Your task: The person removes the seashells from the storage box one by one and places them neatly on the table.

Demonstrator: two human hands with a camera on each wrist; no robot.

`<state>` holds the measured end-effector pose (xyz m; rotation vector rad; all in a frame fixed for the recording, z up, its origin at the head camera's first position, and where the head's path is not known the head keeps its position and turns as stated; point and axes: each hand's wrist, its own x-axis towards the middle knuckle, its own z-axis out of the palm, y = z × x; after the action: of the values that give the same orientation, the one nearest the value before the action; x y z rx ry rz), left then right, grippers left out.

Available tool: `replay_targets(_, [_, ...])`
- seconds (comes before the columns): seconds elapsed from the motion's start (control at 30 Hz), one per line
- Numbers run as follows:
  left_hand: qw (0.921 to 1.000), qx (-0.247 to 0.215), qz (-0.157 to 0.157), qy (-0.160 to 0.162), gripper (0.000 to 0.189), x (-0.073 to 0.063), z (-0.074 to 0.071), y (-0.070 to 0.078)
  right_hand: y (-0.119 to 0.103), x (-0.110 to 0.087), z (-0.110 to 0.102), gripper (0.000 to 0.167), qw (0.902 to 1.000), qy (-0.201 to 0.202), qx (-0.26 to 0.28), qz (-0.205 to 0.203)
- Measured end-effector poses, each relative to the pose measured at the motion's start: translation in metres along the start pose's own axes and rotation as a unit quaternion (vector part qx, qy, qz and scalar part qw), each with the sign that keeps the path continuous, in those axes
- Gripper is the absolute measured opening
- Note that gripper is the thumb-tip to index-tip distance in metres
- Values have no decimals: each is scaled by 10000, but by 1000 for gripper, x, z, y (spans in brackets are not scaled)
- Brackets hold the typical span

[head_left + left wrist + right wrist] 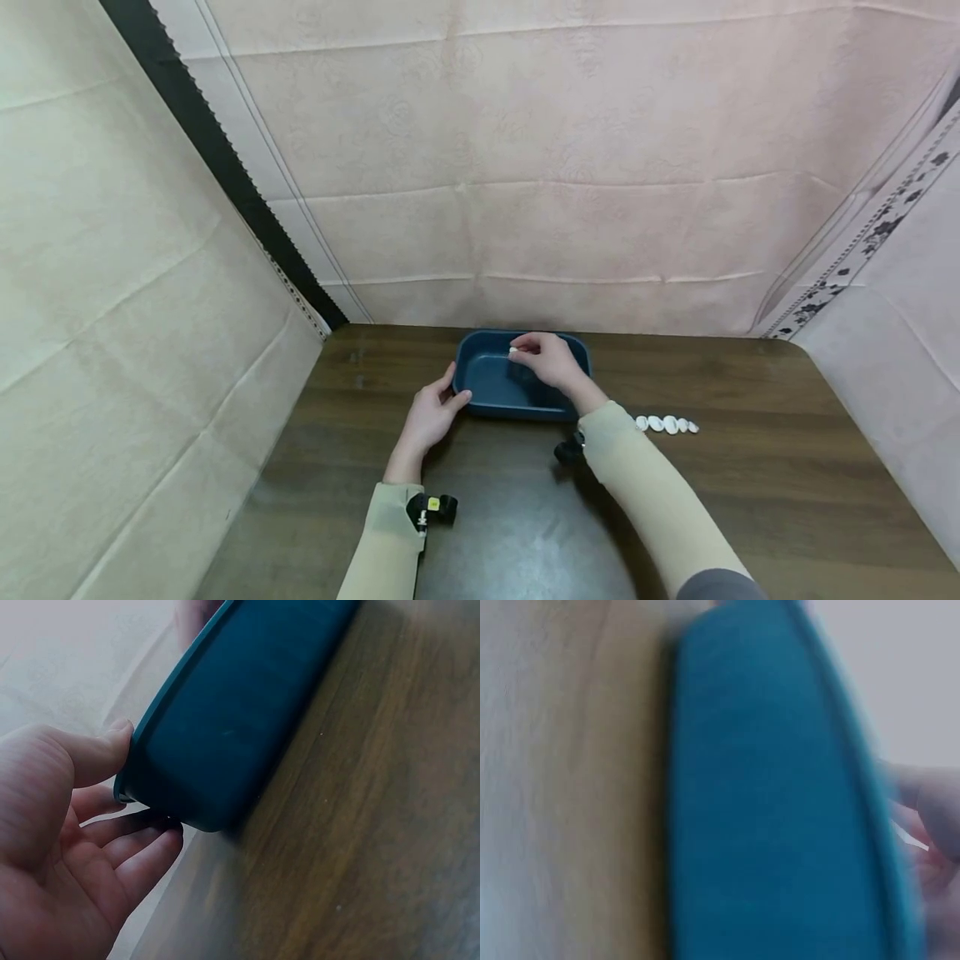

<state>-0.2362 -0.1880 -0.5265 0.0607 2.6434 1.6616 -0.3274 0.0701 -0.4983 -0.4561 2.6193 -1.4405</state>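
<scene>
A dark blue rectangular tray (480,409) with raised walls stands on the table, close to the back cloth. My left hand (429,417) holds its left end. In the left wrist view, the thumb of that hand (67,817) touches the rim and the other fingers reach round the tray's end (217,735). Over the tray's inside, my right hand (547,360) pinches a small white piece (513,350), its kind too small to tell. The right wrist view is blurred; the tray wall (772,795) hides part of the right hand (937,832).
Several small white round pieces (671,425) lie in a row on the brown wooden table (765,467), right of the tray and beside the right sleeve. Pale cloth (570,167) hangs behind the table and at both sides.
</scene>
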Motion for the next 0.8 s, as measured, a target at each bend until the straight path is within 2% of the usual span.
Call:
replay_targets(0.1, [10000, -12, 67, -4, 64, 0, -1, 0, -2, -14, -22, 32, 9994, 46, 149, -294])
replay_targets(0.23, [10000, -30, 57, 25, 63, 1, -2, -1, 1, -37, -48, 33, 9986, 140, 329, -382])
replay_targets(0.4, [10000, -62, 8, 12, 64, 0, -2, 0, 16, -69, -78, 37, 9987, 305, 292, -278])
replay_targets(0.57, [10000, -25, 3, -1, 64, -1, -2, 0, 39, -103, -105, 35, 9975, 679, 114, -185])
replay_targets(0.67, [10000, -61, -9, -1, 63, -2, -1, 1, 56, -125, -120, 35, 9962, 862, 87, -40])
replay_targets(0.8, [9999, -105, -7, -45, 64, -1, 0, 1, 79, -155, -144, 41, 9955, 910, -116, 224])
